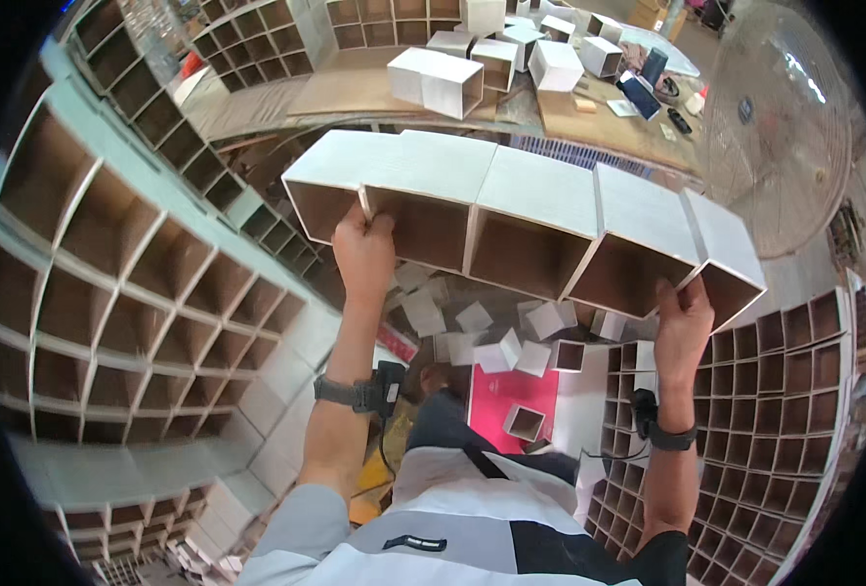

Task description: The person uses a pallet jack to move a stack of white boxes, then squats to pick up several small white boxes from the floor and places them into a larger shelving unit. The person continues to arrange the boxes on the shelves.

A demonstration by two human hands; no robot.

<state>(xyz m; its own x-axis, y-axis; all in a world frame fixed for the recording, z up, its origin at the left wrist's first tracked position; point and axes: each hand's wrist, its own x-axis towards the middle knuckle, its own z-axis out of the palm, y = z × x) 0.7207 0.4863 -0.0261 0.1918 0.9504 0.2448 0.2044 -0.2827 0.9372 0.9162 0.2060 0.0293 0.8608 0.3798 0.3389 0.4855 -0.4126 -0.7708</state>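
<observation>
A row of several white open-front boxes [540, 188] with brown insides is held up in front of me, slanting down to the right. The boxes sit side by side, some slightly out of line with their neighbours. My left hand [362, 252] is closed on the wall between the two leftmost boxes, its thumb and fingertips at the front edge. Toward the row's other end, my right hand [685, 322] pinches the wall beside the last box. Whether the boxes are joined or just squeezed together, I cannot tell.
Loose white boxes [437, 80] lie on the workbench [335, 93] beyond, near a phone [638, 96]. A large fan [780, 127] stands at the far right. Stacked compartment racks [110, 264] rise at left, more [770, 391] at right. Below, boxes surround a pink sheet [496, 396].
</observation>
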